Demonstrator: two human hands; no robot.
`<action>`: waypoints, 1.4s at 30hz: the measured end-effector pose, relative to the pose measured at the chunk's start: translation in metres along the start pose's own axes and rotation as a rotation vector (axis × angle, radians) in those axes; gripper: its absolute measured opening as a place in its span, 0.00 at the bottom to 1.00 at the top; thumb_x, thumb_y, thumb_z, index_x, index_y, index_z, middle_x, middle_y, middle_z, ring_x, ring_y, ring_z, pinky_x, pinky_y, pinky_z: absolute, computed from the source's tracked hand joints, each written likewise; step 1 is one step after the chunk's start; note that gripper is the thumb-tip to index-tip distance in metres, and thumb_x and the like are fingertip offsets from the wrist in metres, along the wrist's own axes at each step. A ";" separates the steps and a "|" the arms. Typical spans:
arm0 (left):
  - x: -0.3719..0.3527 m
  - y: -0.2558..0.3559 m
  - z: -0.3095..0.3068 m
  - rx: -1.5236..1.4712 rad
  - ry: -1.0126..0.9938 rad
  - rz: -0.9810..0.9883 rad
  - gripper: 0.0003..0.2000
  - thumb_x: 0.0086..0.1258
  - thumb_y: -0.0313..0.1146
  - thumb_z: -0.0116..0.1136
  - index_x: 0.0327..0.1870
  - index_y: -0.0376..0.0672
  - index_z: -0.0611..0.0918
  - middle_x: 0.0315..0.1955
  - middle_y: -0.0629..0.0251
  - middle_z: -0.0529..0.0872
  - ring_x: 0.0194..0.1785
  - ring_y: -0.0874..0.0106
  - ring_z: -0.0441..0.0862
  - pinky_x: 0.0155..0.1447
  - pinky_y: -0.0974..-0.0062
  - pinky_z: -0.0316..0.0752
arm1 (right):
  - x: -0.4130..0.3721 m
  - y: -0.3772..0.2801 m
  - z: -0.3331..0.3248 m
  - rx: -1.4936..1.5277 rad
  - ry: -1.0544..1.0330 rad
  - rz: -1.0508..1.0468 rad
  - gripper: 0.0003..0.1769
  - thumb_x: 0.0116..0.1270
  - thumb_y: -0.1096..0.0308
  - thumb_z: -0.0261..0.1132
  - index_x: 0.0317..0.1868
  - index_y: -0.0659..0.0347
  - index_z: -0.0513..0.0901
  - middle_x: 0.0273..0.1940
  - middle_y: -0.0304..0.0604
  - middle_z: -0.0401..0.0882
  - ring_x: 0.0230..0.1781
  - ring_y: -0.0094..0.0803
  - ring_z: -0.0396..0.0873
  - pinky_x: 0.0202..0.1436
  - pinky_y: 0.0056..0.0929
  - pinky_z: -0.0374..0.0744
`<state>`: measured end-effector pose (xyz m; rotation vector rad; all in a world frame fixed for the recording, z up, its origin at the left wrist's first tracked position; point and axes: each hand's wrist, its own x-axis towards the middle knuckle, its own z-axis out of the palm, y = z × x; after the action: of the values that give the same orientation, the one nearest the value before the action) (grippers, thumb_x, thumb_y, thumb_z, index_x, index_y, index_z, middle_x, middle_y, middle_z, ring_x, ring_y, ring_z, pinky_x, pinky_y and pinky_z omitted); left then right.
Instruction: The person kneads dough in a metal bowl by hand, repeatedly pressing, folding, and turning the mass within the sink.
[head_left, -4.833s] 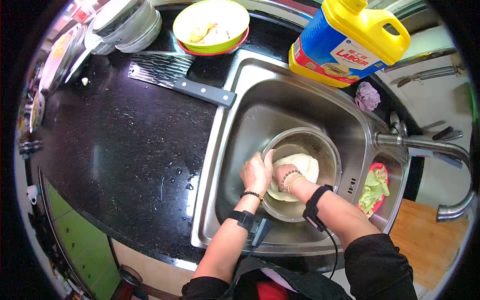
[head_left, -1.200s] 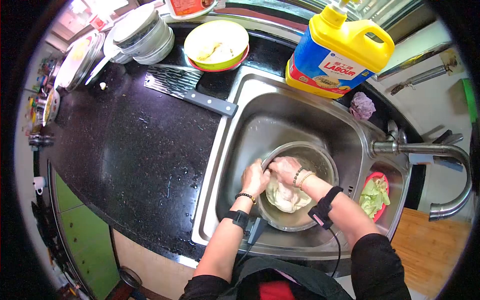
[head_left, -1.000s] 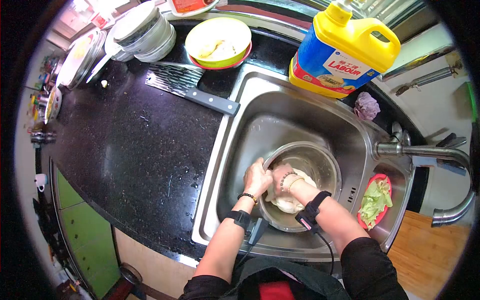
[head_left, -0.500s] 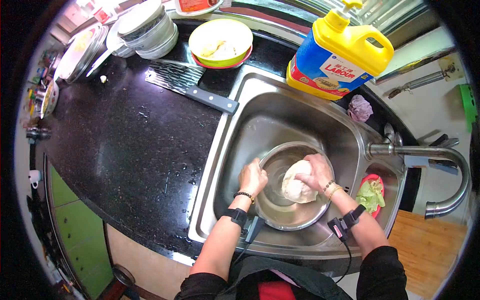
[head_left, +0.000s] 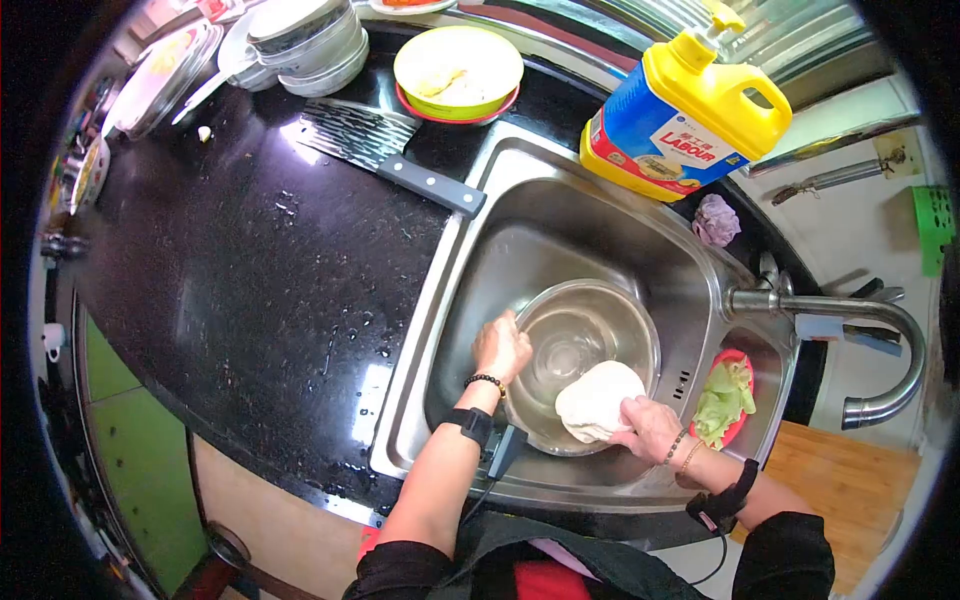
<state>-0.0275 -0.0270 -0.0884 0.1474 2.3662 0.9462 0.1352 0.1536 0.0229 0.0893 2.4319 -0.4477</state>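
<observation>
A round steel bowl (head_left: pixel 640 335) sits in the large basin of the steel sink (head_left: pixel 520 205). My left hand (head_left: pixel 502 347) grips the bowl's left rim with its fingers closed. Above the lower right part of the bowl, my right hand (head_left: pixel 650 430) holds a pale, whitish rounded lump (head_left: pixel 598 400) by its lower right side. What the lump is cannot be made out for certain. The bottom of the bowl shows a wet, shiny surface.
A cleaver (head_left: pixel 385 155) lies left of the sink, by a yellow-green bowl (head_left: pixel 460 70). Behind the sink stands a yellow detergent jug (head_left: pixel 685 115). The faucet (head_left: pixel 880 305) arches at the right, near greens (head_left: pixel 722 402) in a red dish and a wooden board (head_left: pixel 840 490).
My right hand has moved down and toward me with the pale lump, from the bowl's middle to its lower right. My left hand stays at the rim. The view has shifted slightly.
</observation>
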 end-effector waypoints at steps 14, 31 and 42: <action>0.001 -0.001 0.001 -0.045 -0.007 -0.007 0.10 0.53 0.28 0.52 0.36 0.38 0.77 0.32 0.46 0.81 0.42 0.50 0.78 0.47 0.57 0.72 | 0.037 -0.009 0.053 -0.256 -0.079 0.043 0.12 0.56 0.64 0.60 0.37 0.62 0.71 0.31 0.52 0.77 0.32 0.46 0.79 0.34 0.41 0.76; -0.002 0.001 0.004 0.012 0.068 0.069 0.09 0.53 0.28 0.54 0.35 0.38 0.76 0.31 0.47 0.81 0.40 0.50 0.79 0.45 0.57 0.73 | 0.098 -0.015 0.060 -0.200 -0.076 0.116 0.09 0.53 0.72 0.59 0.36 0.62 0.74 0.33 0.54 0.80 0.37 0.43 0.80 0.39 0.36 0.78; 0.001 0.000 0.001 0.031 0.042 0.095 0.07 0.53 0.30 0.55 0.33 0.39 0.76 0.28 0.48 0.81 0.37 0.51 0.79 0.43 0.56 0.73 | 0.157 -0.022 -0.034 -0.374 -0.113 -0.138 0.17 0.57 0.54 0.58 0.31 0.60 0.83 0.31 0.51 0.81 0.34 0.44 0.80 0.40 0.40 0.77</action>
<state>-0.0281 -0.0258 -0.0895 0.2571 2.4314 0.9656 -0.0116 0.1370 -0.0432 -0.2583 2.3754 -0.0489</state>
